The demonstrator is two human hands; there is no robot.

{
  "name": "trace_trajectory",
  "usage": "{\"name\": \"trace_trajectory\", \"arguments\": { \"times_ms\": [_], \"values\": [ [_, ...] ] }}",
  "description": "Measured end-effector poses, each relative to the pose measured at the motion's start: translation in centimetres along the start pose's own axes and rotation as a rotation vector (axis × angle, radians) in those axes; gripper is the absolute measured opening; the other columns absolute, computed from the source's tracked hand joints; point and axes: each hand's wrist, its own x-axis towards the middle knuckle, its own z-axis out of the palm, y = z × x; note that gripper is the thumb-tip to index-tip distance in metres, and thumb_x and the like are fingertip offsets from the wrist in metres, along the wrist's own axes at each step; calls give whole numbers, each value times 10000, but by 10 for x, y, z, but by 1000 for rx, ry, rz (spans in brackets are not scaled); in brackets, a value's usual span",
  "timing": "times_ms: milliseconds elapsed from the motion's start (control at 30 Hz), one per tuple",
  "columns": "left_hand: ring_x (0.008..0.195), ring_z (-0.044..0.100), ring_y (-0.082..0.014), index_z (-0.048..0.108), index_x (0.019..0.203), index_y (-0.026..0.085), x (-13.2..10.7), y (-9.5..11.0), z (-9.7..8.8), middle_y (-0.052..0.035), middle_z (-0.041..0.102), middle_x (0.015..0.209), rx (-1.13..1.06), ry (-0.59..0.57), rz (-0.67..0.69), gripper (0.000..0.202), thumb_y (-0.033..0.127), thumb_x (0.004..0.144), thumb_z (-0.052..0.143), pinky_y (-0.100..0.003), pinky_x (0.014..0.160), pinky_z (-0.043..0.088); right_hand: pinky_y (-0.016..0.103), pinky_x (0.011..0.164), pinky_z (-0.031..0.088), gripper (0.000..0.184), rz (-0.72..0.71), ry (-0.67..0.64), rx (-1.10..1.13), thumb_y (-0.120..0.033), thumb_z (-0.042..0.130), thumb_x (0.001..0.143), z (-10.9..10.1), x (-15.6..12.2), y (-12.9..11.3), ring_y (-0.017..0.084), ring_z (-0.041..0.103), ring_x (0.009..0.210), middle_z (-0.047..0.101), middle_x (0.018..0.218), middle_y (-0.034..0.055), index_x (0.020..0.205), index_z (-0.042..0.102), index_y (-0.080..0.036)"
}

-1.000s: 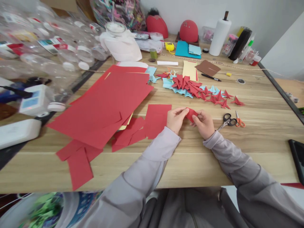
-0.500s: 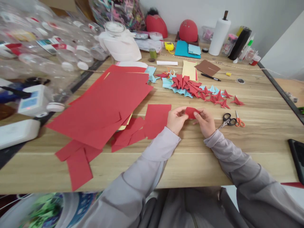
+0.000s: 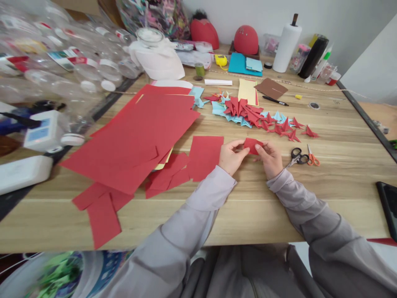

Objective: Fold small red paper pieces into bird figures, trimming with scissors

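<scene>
A small piece of red paper is held up between my two hands, above the table. My left hand pinches its left edge between thumb and fingers. On the other side my right hand grips it, the thumb lying on the paper's face. Just left of my left hand lies a flat red sheet. Past my hands are folded red paper cranes and a row of folded red pieces lying over light blue ones. Black-handled scissors and orange-handled scissors rest to the right.
Large red sheets and red scraps cover the table's left part. Plastic bottles crowd the far left. At the back stand a white roll and a red dome. A phone lies at the right edge.
Both hands have shifted slightly to the right with the red paper. The paper's face now shows a bit more fully. Everything else on the table stays where it was.
</scene>
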Motion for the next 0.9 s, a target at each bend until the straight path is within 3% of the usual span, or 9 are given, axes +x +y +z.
{"name": "trace_trajectory", "arguments": {
  "times_ms": [133, 233, 367, 533, 733, 900],
  "values": [
    [704, 645, -168, 732, 780, 151, -1, 0, 0, -59, 726, 795, 86, 2, 11, 207, 213, 583, 735, -293, 685, 513, 199, 432, 497, 390, 7, 11, 15, -505, 747, 604, 0, 0, -1, 117, 559, 644, 602, 720, -27, 769, 549, -212],
    [628, 602, -145, 690, 643, 152, -3, 3, 0, -35, 680, 672, 194, -6, 31, 113, 263, 625, 705, -264, 609, 471, 204, 437, 496, 377, 9, 20, 5, -509, 736, 625, 0, -1, -2, 116, 561, 631, 606, 711, -25, 765, 550, -212],
    [617, 566, -125, 551, 492, 160, -5, 7, 0, -15, 626, 616, 270, -22, 79, 248, 302, 666, 657, -249, 604, 444, 203, 439, 494, 388, 18, 16, -2, -522, 742, 613, 0, -1, -3, 109, 558, 607, 605, 692, -32, 745, 553, -210],
    [679, 594, -126, 585, 676, 162, -4, 7, 1, 2, 657, 719, 113, -81, 58, 118, 235, 623, 661, -250, 667, 467, 196, 431, 482, 403, 9, 9, 17, -526, 749, 597, 0, 0, -1, 108, 563, 613, 614, 695, -32, 750, 561, -203],
    [683, 556, -123, 637, 709, 159, -1, 4, -2, 12, 635, 704, 54, -103, 59, 109, 254, 656, 643, -254, 691, 442, 201, 441, 457, 359, 14, 11, 43, -457, 767, 588, -1, 0, 0, 102, 535, 590, 607, 698, -38, 766, 572, -212],
    [641, 510, -114, 609, 626, 156, -1, 5, -5, 26, 571, 615, 82, -220, 20, 58, 199, 659, 588, -242, 648, 400, 269, 672, 504, 355, -64, -95, 12, -401, 749, 641, -2, -2, -4, 142, 600, 778, 667, 884, 1, 936, 634, -239]
  ]
}}
